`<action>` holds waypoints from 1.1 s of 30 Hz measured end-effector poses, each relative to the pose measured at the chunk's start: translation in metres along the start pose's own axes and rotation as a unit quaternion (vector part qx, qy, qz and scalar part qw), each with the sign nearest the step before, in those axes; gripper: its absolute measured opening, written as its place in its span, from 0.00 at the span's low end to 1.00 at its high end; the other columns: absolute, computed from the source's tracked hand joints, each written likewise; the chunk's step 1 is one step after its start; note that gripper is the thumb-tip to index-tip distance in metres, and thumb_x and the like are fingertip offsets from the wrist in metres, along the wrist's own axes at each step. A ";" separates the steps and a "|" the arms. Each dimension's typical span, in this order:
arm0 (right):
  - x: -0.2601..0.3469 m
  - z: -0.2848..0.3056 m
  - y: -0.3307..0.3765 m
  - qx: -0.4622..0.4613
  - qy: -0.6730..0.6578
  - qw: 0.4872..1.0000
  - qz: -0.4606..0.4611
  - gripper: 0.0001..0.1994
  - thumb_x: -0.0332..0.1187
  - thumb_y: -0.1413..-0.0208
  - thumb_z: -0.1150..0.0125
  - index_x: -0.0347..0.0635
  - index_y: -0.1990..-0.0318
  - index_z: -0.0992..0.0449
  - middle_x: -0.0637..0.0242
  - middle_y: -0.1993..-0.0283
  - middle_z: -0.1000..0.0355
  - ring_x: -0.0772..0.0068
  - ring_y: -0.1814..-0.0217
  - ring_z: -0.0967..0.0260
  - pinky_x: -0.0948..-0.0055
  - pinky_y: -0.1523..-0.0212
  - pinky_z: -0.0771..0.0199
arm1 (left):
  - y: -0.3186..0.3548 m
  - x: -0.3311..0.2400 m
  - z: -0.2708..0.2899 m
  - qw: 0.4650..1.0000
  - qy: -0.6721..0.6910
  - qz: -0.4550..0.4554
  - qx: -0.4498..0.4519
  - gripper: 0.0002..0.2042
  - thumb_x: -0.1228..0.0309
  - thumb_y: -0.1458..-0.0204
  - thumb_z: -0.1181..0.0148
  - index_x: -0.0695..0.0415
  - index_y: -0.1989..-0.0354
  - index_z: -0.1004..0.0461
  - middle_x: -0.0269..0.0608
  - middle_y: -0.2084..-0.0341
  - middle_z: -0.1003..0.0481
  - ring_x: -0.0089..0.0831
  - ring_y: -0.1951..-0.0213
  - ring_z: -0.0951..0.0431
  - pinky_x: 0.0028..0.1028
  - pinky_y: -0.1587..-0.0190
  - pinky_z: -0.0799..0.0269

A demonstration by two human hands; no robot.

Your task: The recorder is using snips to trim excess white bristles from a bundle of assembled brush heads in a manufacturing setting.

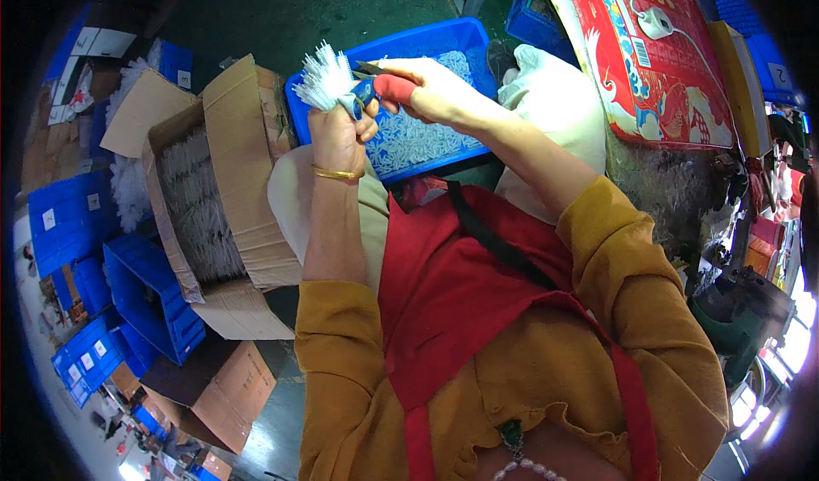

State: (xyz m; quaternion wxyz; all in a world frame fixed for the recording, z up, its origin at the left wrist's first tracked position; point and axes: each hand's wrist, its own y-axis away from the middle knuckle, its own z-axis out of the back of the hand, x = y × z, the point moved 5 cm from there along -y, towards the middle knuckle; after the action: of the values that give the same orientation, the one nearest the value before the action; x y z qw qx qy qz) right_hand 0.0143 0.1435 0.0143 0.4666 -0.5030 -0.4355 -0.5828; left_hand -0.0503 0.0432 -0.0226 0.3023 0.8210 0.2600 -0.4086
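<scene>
My left hand (pixel 337 140) is closed around a bundle of thin white plastic pieces (pixel 324 78), their tips fanning out above the fist. A blue wrap (pixel 364 95) shows at this hand's fingers. Close beside it, my right hand (pixel 437 89) grips a small dark pointed tool (pixel 368 68) that looks like a blade; its exact kind is hard to make out. A red cover (pixel 394 89) sits on the right thumb. Below both hands, a blue plastic bin (pixel 388 39) holds many loose white pieces (pixel 426 140) of similar look.
On the left stands an open cardboard box (pixel 247 140) filled with white pieces. Blue crates (pixel 153 298) and another cardboard box (pixel 235 396) lie nearer. To the right are a red patterned board (pixel 653 80) with a white cable on it and a dark green machine (pixel 738 319).
</scene>
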 end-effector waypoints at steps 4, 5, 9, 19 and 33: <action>0.005 -0.012 0.009 -0.135 0.409 0.885 0.178 0.16 0.25 0.58 0.52 0.45 0.58 0.36 0.63 0.74 0.34 0.62 0.75 0.33 0.70 0.80 0.35 | 0.004 -0.004 -0.002 0.999 0.034 0.019 -0.031 0.04 0.76 0.53 0.57 0.61 0.71 0.35 0.43 0.85 0.34 0.18 0.90 0.42 0.17 0.89 0.48; 0.007 -0.017 0.012 -0.110 0.467 0.865 0.148 0.19 0.25 0.60 0.52 0.46 0.56 0.38 0.64 0.72 0.34 0.61 0.76 0.33 0.69 0.80 0.35 | 0.004 -0.003 0.001 0.999 0.033 0.020 -0.033 0.04 0.76 0.53 0.57 0.61 0.71 0.35 0.43 0.85 0.34 0.18 0.90 0.42 0.17 0.89 0.48; 0.002 -0.018 0.011 -0.098 0.489 0.856 0.139 0.18 0.27 0.59 0.53 0.46 0.55 0.38 0.62 0.73 0.34 0.59 0.75 0.33 0.68 0.78 0.34 | -0.003 0.003 0.012 0.997 0.056 0.050 0.014 0.07 0.72 0.52 0.57 0.62 0.69 0.35 0.48 0.81 0.32 0.20 0.88 0.40 0.19 0.87 0.45; 0.001 0.004 0.007 0.012 0.025 0.997 0.073 0.16 0.29 0.49 0.57 0.43 0.51 0.37 0.72 0.76 0.37 0.81 0.75 0.43 0.82 0.71 0.39 | -0.002 -0.002 0.001 0.964 0.169 0.092 0.186 0.19 0.61 0.53 0.59 0.68 0.63 0.35 0.58 0.71 0.30 0.36 0.79 0.27 0.33 0.74 0.28; 0.012 -0.003 0.015 0.064 -0.255 0.956 -0.128 0.07 0.35 0.50 0.56 0.45 0.73 0.34 0.79 0.86 0.43 0.91 0.91 0.57 0.87 0.91 0.63 | 0.006 0.005 -0.012 0.944 0.254 0.128 0.165 0.11 0.66 0.53 0.56 0.62 0.70 0.34 0.40 0.82 0.34 0.21 0.83 0.36 0.17 0.83 0.41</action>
State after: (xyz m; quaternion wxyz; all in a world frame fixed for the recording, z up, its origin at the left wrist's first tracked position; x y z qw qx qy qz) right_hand 0.0283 0.1369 0.0264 0.2922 -0.5440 -0.6373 -0.4610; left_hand -0.0372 0.0490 -0.0194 0.1362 0.9624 0.1498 -0.1812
